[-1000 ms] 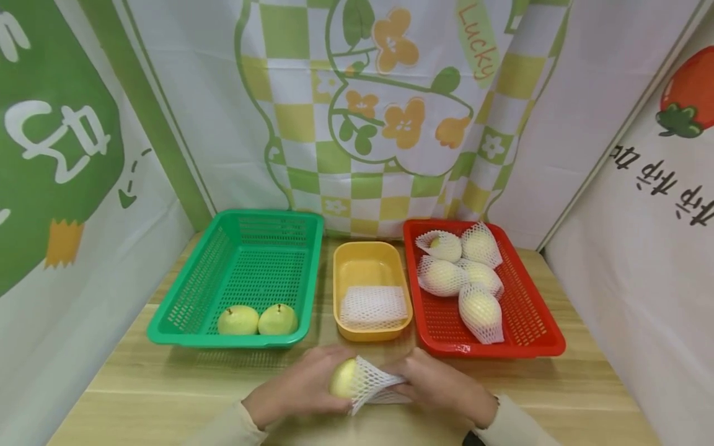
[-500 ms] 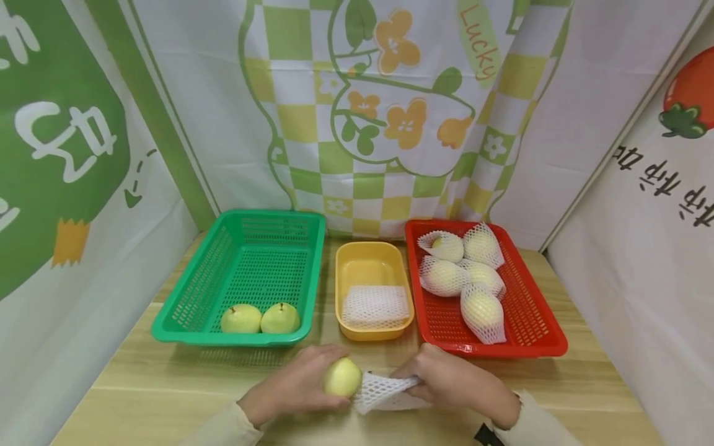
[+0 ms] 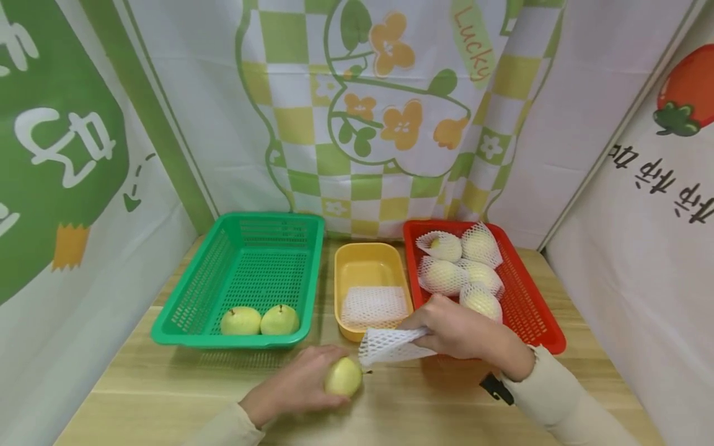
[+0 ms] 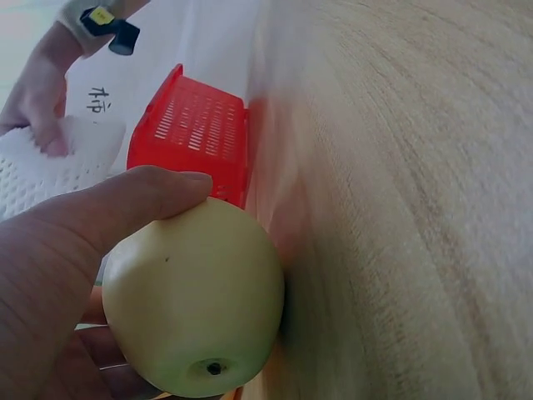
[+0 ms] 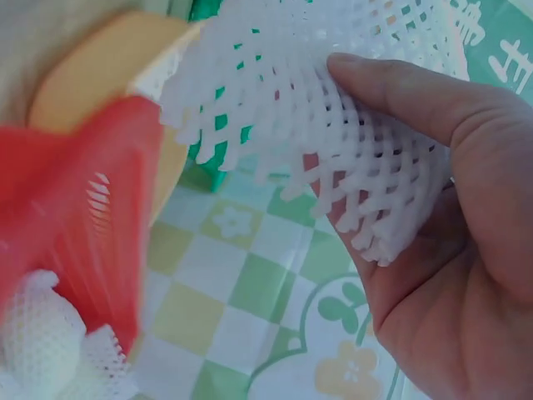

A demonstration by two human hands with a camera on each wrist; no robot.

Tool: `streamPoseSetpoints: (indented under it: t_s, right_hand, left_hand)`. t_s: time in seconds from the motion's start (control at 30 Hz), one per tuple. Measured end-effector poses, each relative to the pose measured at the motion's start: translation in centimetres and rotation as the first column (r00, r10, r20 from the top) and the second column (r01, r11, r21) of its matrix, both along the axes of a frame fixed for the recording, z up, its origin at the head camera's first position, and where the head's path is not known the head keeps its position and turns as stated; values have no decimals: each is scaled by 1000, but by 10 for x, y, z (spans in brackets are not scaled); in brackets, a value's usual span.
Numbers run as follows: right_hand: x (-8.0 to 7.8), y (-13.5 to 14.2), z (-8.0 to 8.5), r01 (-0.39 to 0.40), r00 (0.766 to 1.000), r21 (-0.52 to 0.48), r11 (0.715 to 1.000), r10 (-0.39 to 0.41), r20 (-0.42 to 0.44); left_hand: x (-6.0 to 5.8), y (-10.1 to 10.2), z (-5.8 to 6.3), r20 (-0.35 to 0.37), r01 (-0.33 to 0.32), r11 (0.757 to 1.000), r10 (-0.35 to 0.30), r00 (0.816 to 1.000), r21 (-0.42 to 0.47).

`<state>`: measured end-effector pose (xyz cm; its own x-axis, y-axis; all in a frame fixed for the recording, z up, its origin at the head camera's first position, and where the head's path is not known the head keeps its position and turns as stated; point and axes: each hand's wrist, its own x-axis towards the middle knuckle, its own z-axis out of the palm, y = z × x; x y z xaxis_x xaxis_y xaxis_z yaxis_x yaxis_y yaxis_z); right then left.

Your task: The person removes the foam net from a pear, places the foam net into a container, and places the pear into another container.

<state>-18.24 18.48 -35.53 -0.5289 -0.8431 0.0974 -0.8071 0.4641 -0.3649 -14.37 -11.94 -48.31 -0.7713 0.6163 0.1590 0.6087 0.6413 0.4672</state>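
Observation:
My left hand (image 3: 304,384) grips a bare yellow-green pear (image 3: 343,377) low over the table in front of the baskets; in the left wrist view the thumb lies along one side of the pear (image 4: 196,292). A white foam net sleeve (image 3: 393,345) hangs from my right hand (image 3: 454,328), which pinches it between thumb and fingers near the front of the yellow tub (image 3: 348,331) and red basket (image 3: 535,303). Seen from the right wrist, the net sleeve (image 5: 333,125) has nothing inside it.
Two bare pears (image 3: 261,320) sit at the front of the green basket (image 3: 234,341) on the left. Folded foam nets (image 3: 375,305) lie in the yellow tub. Several netted pears (image 3: 443,275) fill the left part of the red basket. A patterned curtain (image 3: 390,186) hangs behind.
The net sleeve came off the pear and rose with my right hand, up and to the right, towards the tub and red basket. My left hand kept the pear almost in place.

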Motion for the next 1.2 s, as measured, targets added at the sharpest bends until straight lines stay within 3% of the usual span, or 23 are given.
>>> streamPoseSetpoints:
  t_s: [0.3, 0.53, 0.67, 0.8, 1.2]
  right_hand:
    - [-38, -12, 4, 59, 976, -60, 996, -71, -204]
    - [-69, -25, -6, 79, 958, -54, 995, -91, -273]
    - [-88, -33, -14, 51, 949, -42, 998, -61, -311]
    - [-107, -39, -18, 18, 920, -25, 1000, -26, -390]
    - [-145, -48, -42, -12, 863, 189, 982, 106, -494]
  left_hand:
    - [1, 0, 1, -14, -14, 999, 14, 1000, -32]
    - [3, 0, 1, 6, -16, 1000, 17, 1000, -22]
    - [5, 0, 0, 29, -34, 999, 35, 999, -36]
    - [5, 0, 0, 16, -40, 998, 41, 999, -43]
    - [3, -1, 0, 27, -38, 999, 39, 999, -38]
